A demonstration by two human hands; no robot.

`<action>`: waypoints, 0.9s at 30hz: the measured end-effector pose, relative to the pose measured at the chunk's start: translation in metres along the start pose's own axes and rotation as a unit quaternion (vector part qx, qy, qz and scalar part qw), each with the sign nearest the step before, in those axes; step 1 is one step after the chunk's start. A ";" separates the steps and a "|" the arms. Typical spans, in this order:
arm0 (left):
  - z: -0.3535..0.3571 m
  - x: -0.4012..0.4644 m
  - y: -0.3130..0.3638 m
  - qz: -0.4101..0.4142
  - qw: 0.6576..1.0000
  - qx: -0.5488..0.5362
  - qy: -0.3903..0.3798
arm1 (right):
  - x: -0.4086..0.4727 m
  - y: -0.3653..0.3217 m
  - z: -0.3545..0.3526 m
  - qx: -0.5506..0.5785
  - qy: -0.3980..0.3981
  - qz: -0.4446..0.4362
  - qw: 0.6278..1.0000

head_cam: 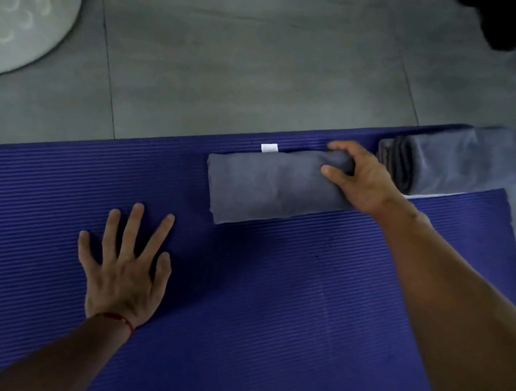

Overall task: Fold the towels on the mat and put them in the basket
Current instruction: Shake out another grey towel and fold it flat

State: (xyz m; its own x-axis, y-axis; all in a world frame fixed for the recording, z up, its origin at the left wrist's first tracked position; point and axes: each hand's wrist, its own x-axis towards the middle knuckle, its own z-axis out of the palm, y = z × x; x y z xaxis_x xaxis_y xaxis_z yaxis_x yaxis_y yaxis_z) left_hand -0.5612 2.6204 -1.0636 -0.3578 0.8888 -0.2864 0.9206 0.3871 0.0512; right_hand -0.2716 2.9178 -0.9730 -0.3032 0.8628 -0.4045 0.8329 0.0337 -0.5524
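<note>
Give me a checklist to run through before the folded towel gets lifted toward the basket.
1. Right hand grips the folded grey towel at its right end: ok.
2. Left hand free, flat on the ribbed purple foam mat: ok.
3. Towel fully folded, white tag poking out behind: ok.
4. White perforated basket in view, far left on the grey tiled floor: ok.
5. Room inside basket: cannot tell.
6. Second grey towel pile beside it cleared: not ok.
</note>
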 end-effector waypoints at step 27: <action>0.001 0.001 0.006 -0.007 0.999 -0.024 0.032 | -0.212 -0.023 0.190 -0.265 0.089 -0.069 0.958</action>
State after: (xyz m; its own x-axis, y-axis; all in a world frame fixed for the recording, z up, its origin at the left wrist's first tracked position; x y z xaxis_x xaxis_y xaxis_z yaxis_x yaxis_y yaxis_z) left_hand -0.5559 2.6231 -1.0642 -0.3816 0.8962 -0.2261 0.9074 0.4098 0.0930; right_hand -0.3148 2.6381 -1.0127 -0.3823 0.9026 -0.1977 0.9231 0.3636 -0.1250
